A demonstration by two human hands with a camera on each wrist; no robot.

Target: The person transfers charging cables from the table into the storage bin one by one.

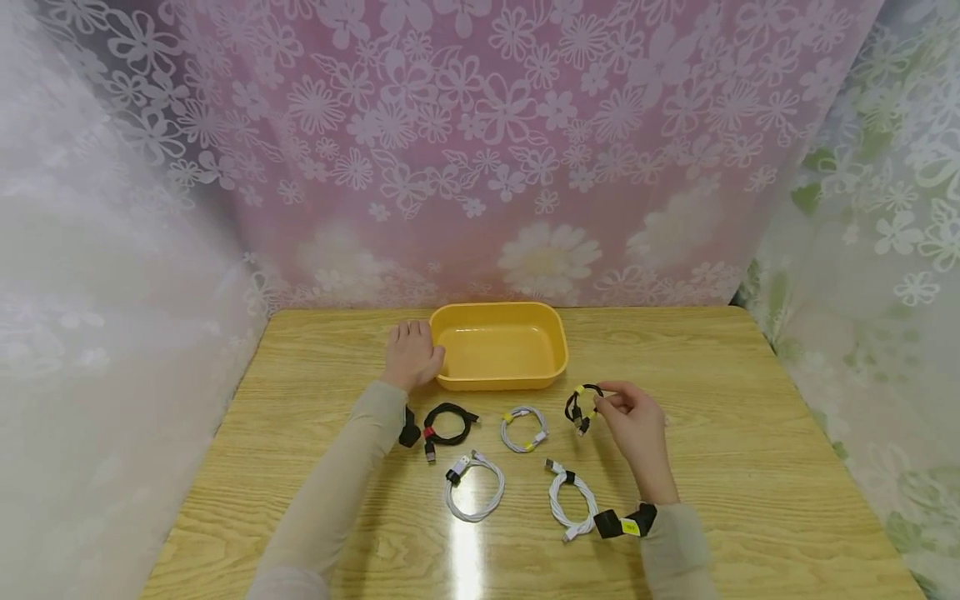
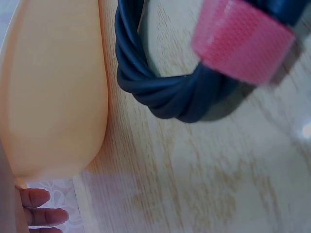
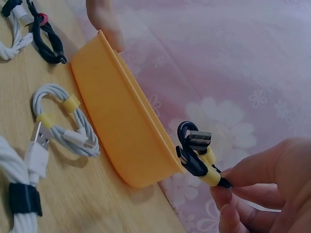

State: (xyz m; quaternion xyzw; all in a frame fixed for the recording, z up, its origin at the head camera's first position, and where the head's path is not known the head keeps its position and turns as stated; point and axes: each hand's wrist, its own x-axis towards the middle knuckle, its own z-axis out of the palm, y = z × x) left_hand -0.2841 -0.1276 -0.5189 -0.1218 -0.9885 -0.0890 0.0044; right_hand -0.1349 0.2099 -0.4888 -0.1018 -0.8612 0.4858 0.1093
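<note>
A thin black USB cable point(image 1: 576, 409), coiled and bound with yellow ties, hangs above the table between the thumb and fingers of my right hand point(image 1: 633, 421). Its metal plug point(image 3: 200, 138) shows close up in the right wrist view. On the left end of the yellow plastic bin point(image 1: 498, 384), my left hand point(image 1: 411, 354) holds the rim, thumb over the edge and fingers along the outside. The left wrist view shows some fingertips point(image 2: 46, 216) beyond the bin's wall. The bin's visible inside holds nothing.
In front of the bin lie a black coiled cable point(image 1: 450, 440) with a red tie, a pale cable point(image 1: 504, 435) with yellow ties, and two white cables point(image 1: 489, 510) point(image 1: 556, 502) with black ties. A floral curtain point(image 1: 480, 167) hangs behind the wooden table point(image 1: 750, 467).
</note>
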